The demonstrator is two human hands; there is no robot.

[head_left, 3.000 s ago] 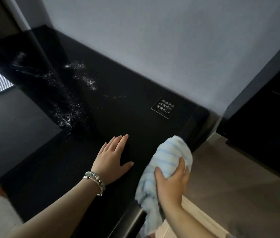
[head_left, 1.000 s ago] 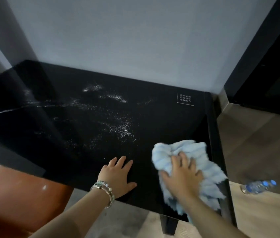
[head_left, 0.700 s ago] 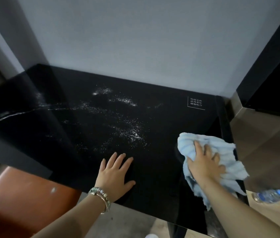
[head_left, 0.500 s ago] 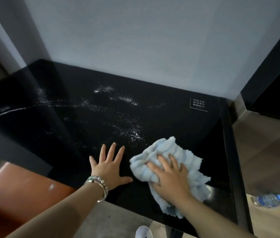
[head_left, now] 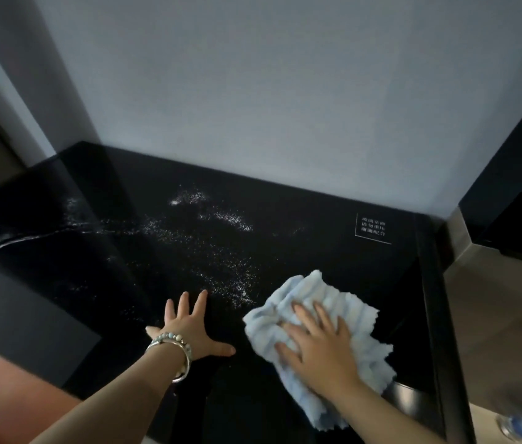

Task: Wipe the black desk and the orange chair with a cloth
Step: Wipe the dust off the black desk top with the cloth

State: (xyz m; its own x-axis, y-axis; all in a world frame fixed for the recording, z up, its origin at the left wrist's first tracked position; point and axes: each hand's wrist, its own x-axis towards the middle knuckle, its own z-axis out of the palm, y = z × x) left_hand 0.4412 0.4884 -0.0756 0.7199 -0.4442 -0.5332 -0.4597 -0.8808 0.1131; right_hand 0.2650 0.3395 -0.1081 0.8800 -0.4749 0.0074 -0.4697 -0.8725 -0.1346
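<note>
Right hand: fingers spread flat, pressing a pale blue ribbed cloth onto the glossy black tabletop, near its front-right corner; a strip of bare surface lies between cloth and right rim. Left hand: fingers splayed, palm flat on the tabletop just beside the cloth; beaded bracelet at the wrist. White powdery specks: scattered beyond both hands, toward centre and rear. White printed label: rear-right corner. Orange chair seat: below the front-left edge. Grey wall behind; wooden floor to the right.
</note>
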